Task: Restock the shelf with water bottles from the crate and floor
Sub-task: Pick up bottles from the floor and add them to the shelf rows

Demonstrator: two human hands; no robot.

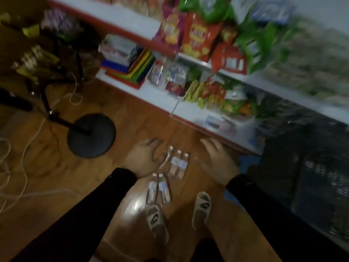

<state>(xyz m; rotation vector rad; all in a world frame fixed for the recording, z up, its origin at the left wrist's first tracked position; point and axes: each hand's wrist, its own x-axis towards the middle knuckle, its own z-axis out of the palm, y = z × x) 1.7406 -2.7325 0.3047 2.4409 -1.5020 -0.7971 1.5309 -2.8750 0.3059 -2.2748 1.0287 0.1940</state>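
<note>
Water bottles (171,174): five small clear bottles with white caps and pale labels are seen lying on the wooden floor (56,167), grouped as three nearer the shelf and two nearer the feet, the pairs side by side and touching. Left hand (144,157): held above the floor just left of the three farther bottles, fingers spread and relaxed, nothing gripped; whether its fingertips touch the leftmost bottle cannot be told through the blur. Right hand (215,159): held to the right of the same group, apart from it, fingers extended and loose, nothing gripped. Both forearms are covered by black sleeves (94,205). Two feet in pale slippers (156,220) are placed just below the nearer pair of bottles. Shelf (188,108): a white unit with red edging is found beyond the hands, its lowest tier stocked with small snack packets (207,93) and a stack of coloured folders (136,69); larger crisp bags (196,38) are hung above. Crate (302,167): a dark latticed form is seen at right, beside the right hand, its contents indistinct. A round black stand base (91,136) and pale cables (24,154) are noted at left on the floor.
</note>
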